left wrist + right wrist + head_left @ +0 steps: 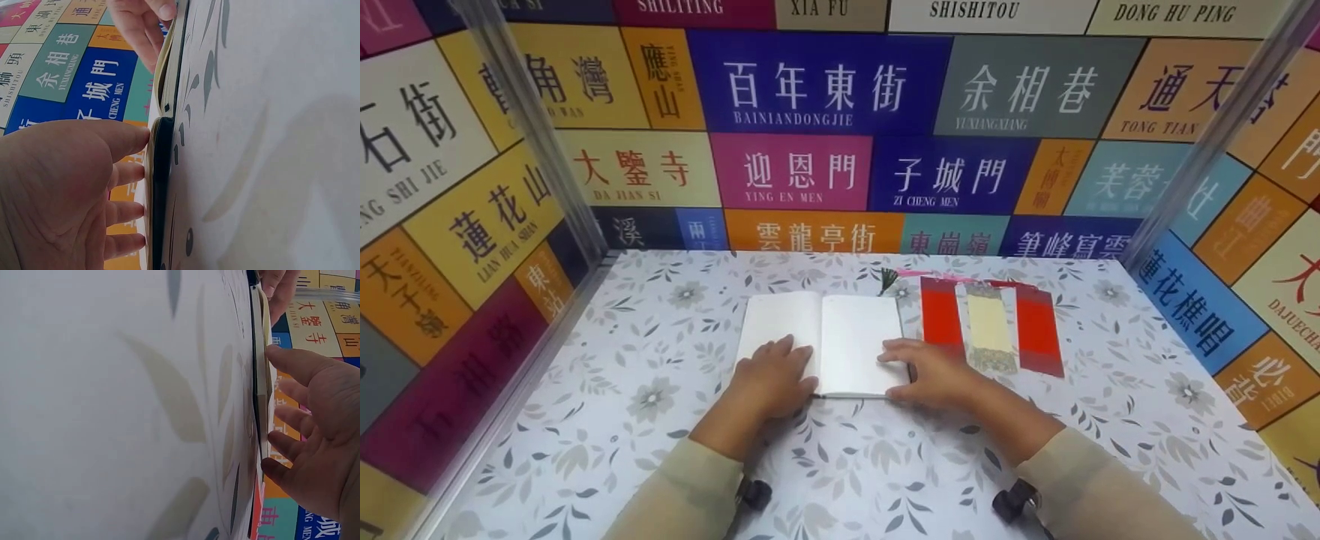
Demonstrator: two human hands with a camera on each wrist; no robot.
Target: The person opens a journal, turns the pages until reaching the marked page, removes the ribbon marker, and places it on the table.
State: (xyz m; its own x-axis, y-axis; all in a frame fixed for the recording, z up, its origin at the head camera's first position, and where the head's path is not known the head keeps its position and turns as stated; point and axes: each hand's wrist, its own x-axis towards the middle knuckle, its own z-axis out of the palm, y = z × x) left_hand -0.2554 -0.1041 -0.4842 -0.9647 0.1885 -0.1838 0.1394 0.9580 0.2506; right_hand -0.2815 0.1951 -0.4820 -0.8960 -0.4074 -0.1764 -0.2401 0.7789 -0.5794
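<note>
An open notebook (856, 341) with blank white pages lies flat in the middle of the table. My left hand (774, 379) rests on the left page, its fingertips pressing the paper near the fold. In the left wrist view, the thumb and fingertips of that hand (62, 191) touch the page stack above the dark cover (163, 191). At the right page's outer edge is my right hand (934, 375), thumb low near the corner and fingers reaching over the paper. The right wrist view shows this hand (323, 427) with fingers spread along the pages' edge.
Right of the notebook lie a red bookmark (941, 315), a cream bookmark (991, 321) and another red bookmark (1039, 330), with pink and red tassels at their tops. A dark green tassel (888, 280) shows behind the notebook. Sign-covered panels (825, 82) enclose the flowered tabletop (660, 450).
</note>
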